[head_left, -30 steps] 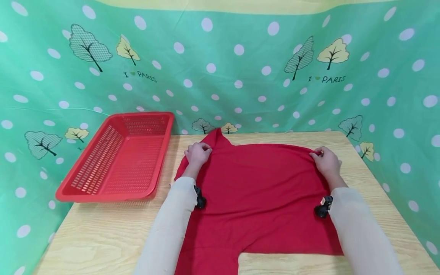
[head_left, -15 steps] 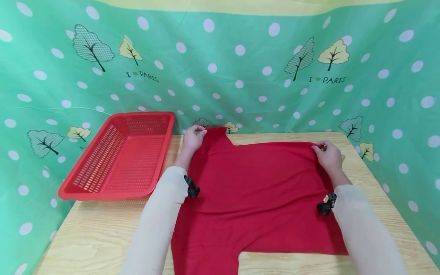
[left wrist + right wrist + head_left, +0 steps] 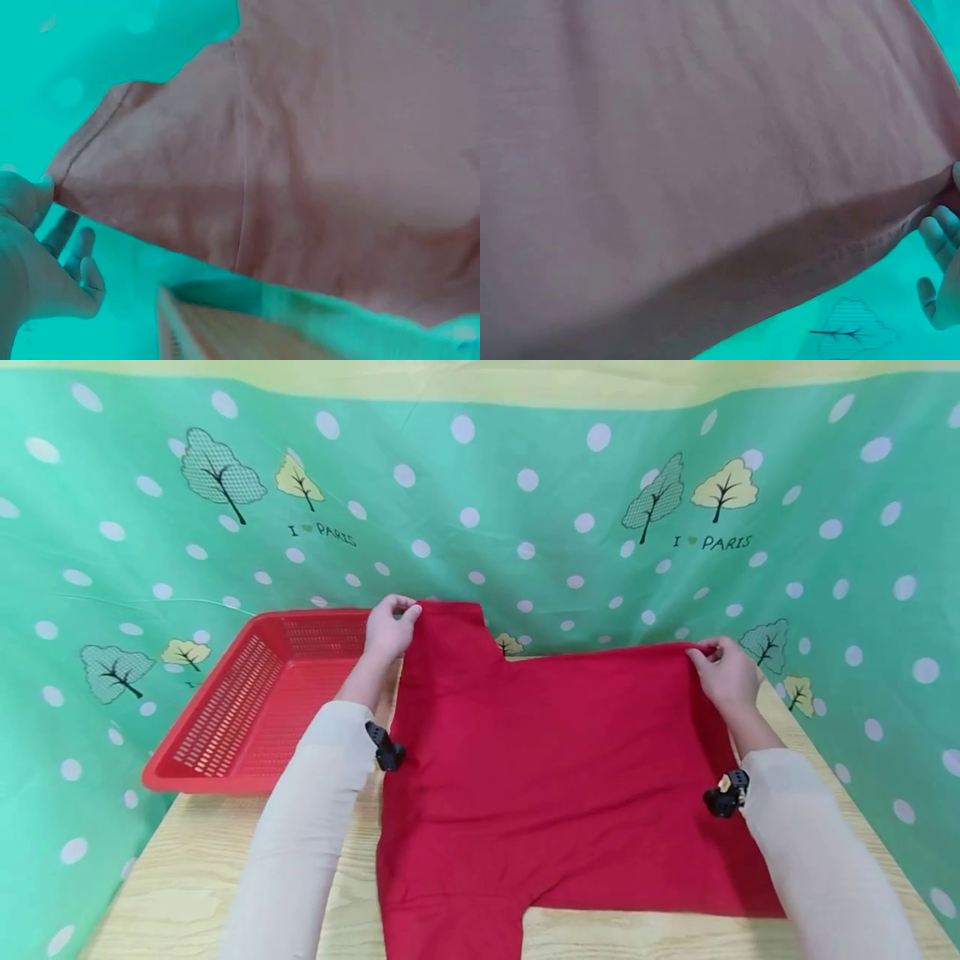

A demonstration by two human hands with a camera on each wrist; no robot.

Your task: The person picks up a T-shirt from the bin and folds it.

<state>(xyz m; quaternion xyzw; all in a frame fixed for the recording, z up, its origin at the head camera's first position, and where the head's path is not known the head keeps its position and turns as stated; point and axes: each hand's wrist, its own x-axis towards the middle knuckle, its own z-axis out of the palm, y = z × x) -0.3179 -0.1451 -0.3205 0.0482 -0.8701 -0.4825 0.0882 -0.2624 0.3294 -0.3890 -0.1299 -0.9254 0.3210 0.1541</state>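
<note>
A red short-sleeved shirt [image 3: 570,768] lies spread across the table with its far edge lifted. At the far left, my left hand [image 3: 392,628] pinches the corner of one sleeve between thumb and finger. My right hand [image 3: 726,675] pinches the hem's far corner on the right. Between the two hands the shirt's far side is drawn fairly straight. In the left wrist view the sleeve [image 3: 165,165] hangs from the left thumb and finger, the other fingers loose. The right wrist view shows the hem [image 3: 832,262] running to the right fingers, partly cut off by the frame.
A red plastic basket [image 3: 202,727] with slotted sides stands on the left of the wooden table [image 3: 172,868], close to my left forearm. A green dotted curtain [image 3: 525,527] hangs behind the table and along both sides.
My left hand has shifted from the shirt's shoulder area to the sleeve's end, moving left and up. The sleeve has unfolded and straightened. My right hand has risen slightly, lifting the far edge.
</note>
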